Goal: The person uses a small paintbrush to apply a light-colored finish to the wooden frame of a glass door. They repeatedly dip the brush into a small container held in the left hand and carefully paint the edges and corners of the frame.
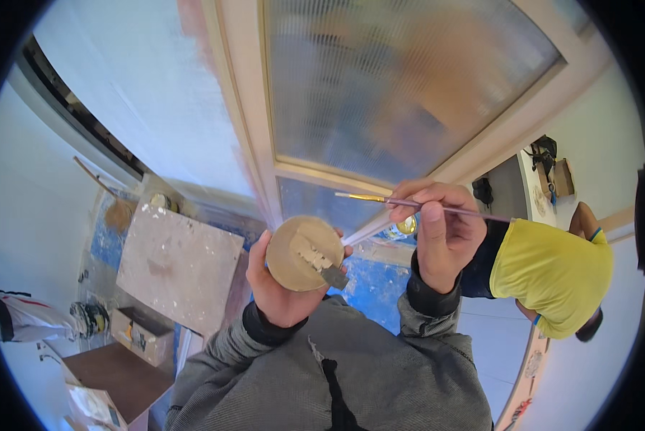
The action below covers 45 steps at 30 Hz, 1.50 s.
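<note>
My left hand [272,287] grips a round tan disc or shallow pot [290,255], with pale putty-like material and a dark flat-ended piece [334,276] at its right side. My right hand [441,237] is closed on a slim paintbrush [365,197], its purplish handle pointing right and its pale tip held above the disc. Just beyond both hands stands a pale wooden frame [272,86] with ribbed translucent glass [408,79]; a white panel [136,72] with pinkish patches along its edge adjoins it on the left.
A co-worker in a yellow shirt [552,273] bends at the right, near a counter with tools [548,176]. Lower left are a speckled board [179,266], boxes [139,334] and a stick [92,172] against the wall. Blue sheeting [376,287] covers part of the floor.
</note>
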Motion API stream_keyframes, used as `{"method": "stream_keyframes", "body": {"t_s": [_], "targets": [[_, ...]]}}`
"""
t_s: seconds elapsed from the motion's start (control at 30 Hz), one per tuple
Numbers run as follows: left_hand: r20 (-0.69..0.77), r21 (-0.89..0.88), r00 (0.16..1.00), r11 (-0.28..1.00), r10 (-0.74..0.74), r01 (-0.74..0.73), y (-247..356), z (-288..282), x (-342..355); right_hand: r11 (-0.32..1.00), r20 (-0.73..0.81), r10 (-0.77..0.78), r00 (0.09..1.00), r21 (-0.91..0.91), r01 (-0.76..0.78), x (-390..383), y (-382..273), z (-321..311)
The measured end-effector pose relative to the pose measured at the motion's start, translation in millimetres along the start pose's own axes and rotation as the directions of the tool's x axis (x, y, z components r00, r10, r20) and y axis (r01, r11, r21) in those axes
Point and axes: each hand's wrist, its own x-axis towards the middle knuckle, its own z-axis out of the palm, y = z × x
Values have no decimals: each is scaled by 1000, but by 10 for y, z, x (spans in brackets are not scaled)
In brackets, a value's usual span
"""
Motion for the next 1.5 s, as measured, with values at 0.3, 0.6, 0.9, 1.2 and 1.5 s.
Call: {"method": "stream_keyframes", "body": {"t_s": [0.3, 0.6, 0.9, 1.2, 1.5], "targets": [[100, -26, 986, 990, -133, 136, 352, 65, 359, 927, 406, 176, 897, -375, -13, 504, 31, 199], [208, 29, 947, 969, -246, 245, 789, 125, 697, 855, 387, 295, 873, -516, -61, 816, 159, 511], [212, 43, 922, 946, -323, 322, 1058, 186, 825, 820, 316, 310, 897, -567, -83, 909, 279, 717], [118, -33, 939, 944, -323, 329, 1098, 361, 849, 820, 393, 280, 876, -572, -6, 964, 293, 738], [212, -63, 925, 940, -316, 335, 1116, 165, 922, 824, 435, 291, 852, -567, 8, 1025, 372, 752]]}}
